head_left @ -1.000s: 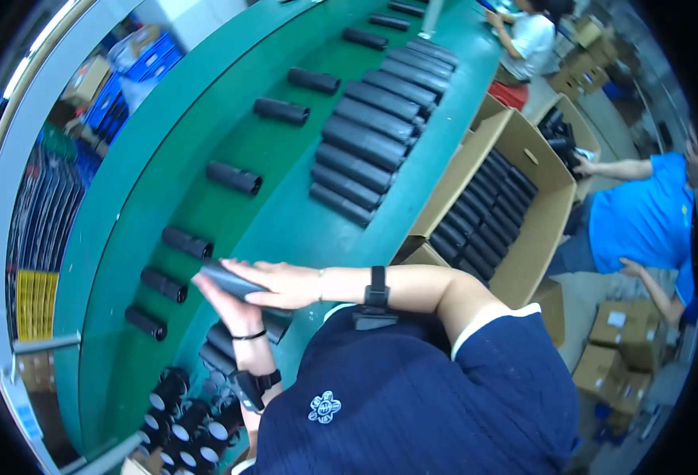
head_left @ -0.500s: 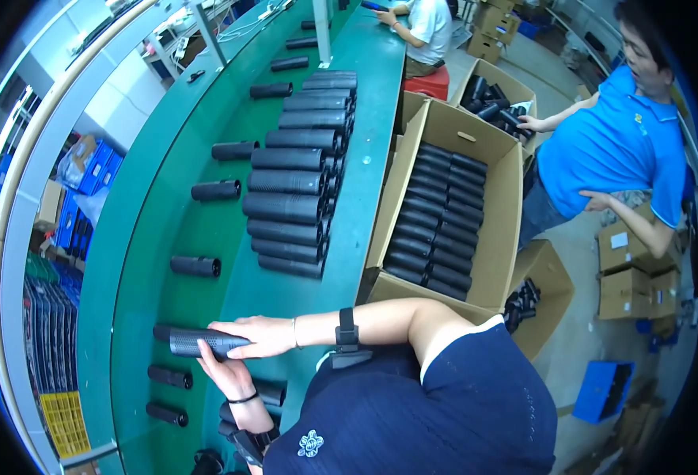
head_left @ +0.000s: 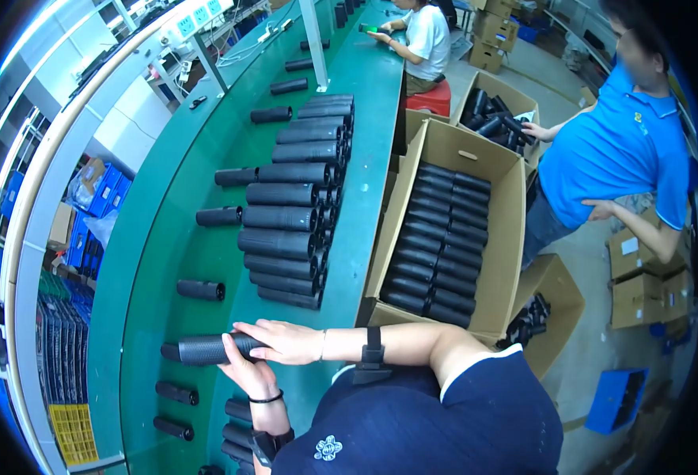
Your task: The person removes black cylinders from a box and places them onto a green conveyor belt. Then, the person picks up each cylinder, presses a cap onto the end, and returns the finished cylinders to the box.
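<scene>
A black cylindrical tube [head_left: 206,350] with a finely textured surface lies crosswise between my two hands above the green bench. My left hand [head_left: 248,375] is closed on it from below, with the thumb over its near side. My right hand [head_left: 290,342] wraps its right end, fingers on top. Just past the tube's left end a smaller black cylinder [head_left: 170,351] is partly hidden. Beyond my hands, on the bench, is a stacked pile of black tubes [head_left: 279,218]. More black tubes [head_left: 238,433] lie beside my left forearm.
Single black cylinders [head_left: 200,290] are spaced along the green strip [head_left: 147,261] left of the pile. On the right stands an open carton [head_left: 501,261] with rows of tubes. A co-worker in blue [head_left: 602,170] reaches into another carton [head_left: 515,89]; another person [head_left: 428,36] sits at the far bench.
The tube has turned in my hands, and both hands still hold it. My view has shifted slightly, so the bench and pile appear lower.
</scene>
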`<state>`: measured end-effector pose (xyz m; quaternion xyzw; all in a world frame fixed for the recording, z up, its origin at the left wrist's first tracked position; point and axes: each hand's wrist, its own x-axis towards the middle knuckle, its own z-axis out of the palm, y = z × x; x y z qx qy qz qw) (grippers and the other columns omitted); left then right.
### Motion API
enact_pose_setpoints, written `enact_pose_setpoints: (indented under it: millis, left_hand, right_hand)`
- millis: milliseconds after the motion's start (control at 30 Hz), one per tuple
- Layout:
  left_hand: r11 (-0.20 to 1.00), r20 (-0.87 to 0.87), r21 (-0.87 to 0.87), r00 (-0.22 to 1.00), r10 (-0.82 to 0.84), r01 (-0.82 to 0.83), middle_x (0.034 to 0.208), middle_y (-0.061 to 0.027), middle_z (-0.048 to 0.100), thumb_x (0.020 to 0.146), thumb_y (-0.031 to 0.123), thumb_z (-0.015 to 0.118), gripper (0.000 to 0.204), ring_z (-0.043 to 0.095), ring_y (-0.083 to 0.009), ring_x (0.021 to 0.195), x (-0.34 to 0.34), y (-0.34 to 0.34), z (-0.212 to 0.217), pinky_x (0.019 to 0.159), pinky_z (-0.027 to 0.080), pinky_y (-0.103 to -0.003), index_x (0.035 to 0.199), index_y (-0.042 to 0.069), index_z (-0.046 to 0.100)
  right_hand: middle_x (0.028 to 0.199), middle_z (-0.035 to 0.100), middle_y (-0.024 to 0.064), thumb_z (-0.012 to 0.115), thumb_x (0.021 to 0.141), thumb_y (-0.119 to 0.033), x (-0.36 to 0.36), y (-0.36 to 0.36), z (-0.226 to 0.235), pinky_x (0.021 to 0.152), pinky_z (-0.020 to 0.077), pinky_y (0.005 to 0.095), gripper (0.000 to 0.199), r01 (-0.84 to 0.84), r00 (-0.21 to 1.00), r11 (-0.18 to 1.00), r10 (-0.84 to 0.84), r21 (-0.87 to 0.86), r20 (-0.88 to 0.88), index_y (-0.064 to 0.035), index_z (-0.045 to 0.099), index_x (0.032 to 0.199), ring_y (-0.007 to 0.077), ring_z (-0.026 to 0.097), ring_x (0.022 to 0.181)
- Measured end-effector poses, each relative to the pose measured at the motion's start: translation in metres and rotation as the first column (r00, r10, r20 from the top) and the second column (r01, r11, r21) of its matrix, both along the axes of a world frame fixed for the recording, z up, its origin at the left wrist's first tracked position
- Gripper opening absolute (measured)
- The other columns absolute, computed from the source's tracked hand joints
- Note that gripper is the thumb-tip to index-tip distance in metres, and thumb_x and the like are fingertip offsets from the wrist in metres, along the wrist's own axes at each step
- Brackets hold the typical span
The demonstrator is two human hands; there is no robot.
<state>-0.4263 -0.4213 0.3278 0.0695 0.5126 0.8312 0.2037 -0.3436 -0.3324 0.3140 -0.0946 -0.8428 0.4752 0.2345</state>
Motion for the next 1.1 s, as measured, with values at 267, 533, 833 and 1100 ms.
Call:
enact_pose_setpoints:
  millis: [267, 533, 833, 1100]
  left_hand:
    - [0.961, 0.322, 0.124, 0.906, -0.274, 0.246, 0.108, -0.0115, 0.053, 0.088, 0.022, 0.062, 0.037, 0.052, -0.0227, 0.102, 0.010, 0.008, -0.027, 0.093, 0.044, -0.039, 0.114, 0.001, 0.046]
    - [0.978, 0.358, 0.053, 0.911, -0.205, 0.199, 0.102, -0.0137, 0.055, 0.089, 0.031, 0.060, 0.045, 0.054, -0.0253, 0.099, 0.021, 0.025, -0.020, 0.095, 0.044, -0.041, 0.117, 0.003, 0.040]
    - [0.972, 0.511, -0.039, 0.840, -0.181, 0.233, 0.100, -0.0144, 0.059, 0.086, 0.031, 0.065, 0.039, 0.058, -0.0269, 0.096, -0.038, -0.054, -0.034, 0.089, 0.048, -0.041, 0.104, 0.000, 0.052]
    - [0.933, 0.583, 0.281, 0.732, -0.353, 0.226, 0.107, -0.0095, 0.059, 0.085, 0.040, 0.062, 0.039, 0.056, -0.0212, 0.103, -0.011, -0.049, -0.026, 0.089, 0.048, -0.039, 0.104, 0.007, 0.055]
  right_hand:
    - [0.093, 0.065, 0.0198, 0.047, 0.094, -0.027, 0.053, 0.052, -0.026, 0.071, 0.0513, 0.0402, 0.043, -0.044, 0.996, 0.999, 0.044, 0.011, -0.072, -0.0052, 0.046, 0.131, 0.0323, 0.063, 0.083]
    - [0.076, 0.064, 0.0099, 0.051, 0.088, -0.035, 0.059, 0.058, -0.006, 0.057, 0.0525, 0.0370, 0.034, 0.000, 0.985, 0.952, -0.053, 0.305, 0.165, -0.0140, 0.060, 0.113, 0.0272, 0.065, 0.070]
    - [0.057, 0.060, 0.0070, 0.051, 0.085, -0.013, 0.198, 0.214, -0.134, 0.045, 0.0444, 0.0266, 0.032, 0.791, 0.528, 0.572, -0.459, -0.217, 0.714, -0.0047, 0.063, 0.114, 0.0129, 0.054, 0.046]
    - [0.126, 0.048, 0.0208, 0.059, 0.084, -0.023, 0.020, -0.007, 0.011, 0.101, 0.0383, 0.0376, 0.054, -0.190, 0.982, 0.982, 0.189, 0.018, 0.020, -0.0009, 0.043, 0.130, 0.0348, 0.046, 0.119]
